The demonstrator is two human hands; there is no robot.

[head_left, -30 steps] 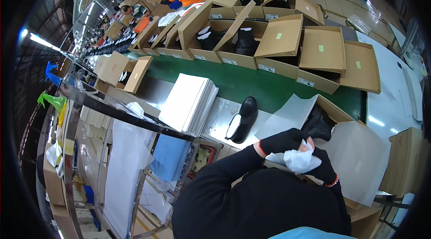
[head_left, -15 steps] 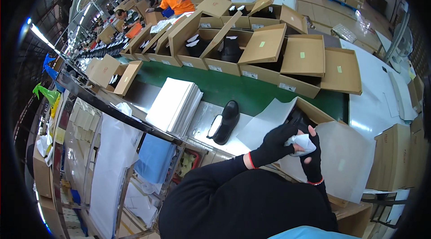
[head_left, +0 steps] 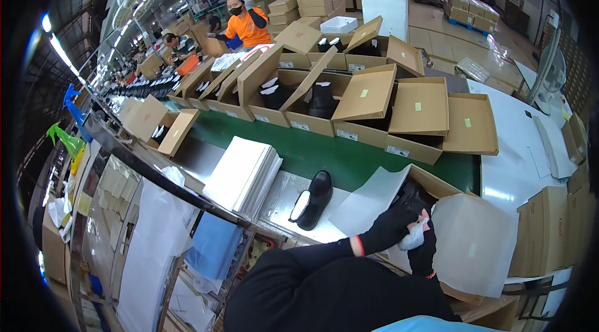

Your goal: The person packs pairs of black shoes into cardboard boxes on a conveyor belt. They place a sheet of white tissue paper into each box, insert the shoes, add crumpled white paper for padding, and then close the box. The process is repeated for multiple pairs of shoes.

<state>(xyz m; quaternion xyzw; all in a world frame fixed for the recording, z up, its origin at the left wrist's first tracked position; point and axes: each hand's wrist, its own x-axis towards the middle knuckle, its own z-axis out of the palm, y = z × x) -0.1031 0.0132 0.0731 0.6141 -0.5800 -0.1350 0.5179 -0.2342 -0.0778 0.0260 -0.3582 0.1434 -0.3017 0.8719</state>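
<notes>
At cardboard box (head_left: 438,183): left hand (head_left: 387,229), right hand (head_left: 423,252), fingers (head_left: 413,228) clasping soft-looking, crumpled white wad (head_left: 412,240).

Counted: one crumpled white wad (head_left: 412,239), held; one loose boot (head_left: 319,198); one white paper stack (head_left: 237,170); two spray bottles (head_left: 70,141); one white tray (head_left: 339,25); three uncovered stickered lids (head_left: 430,117).
</notes>
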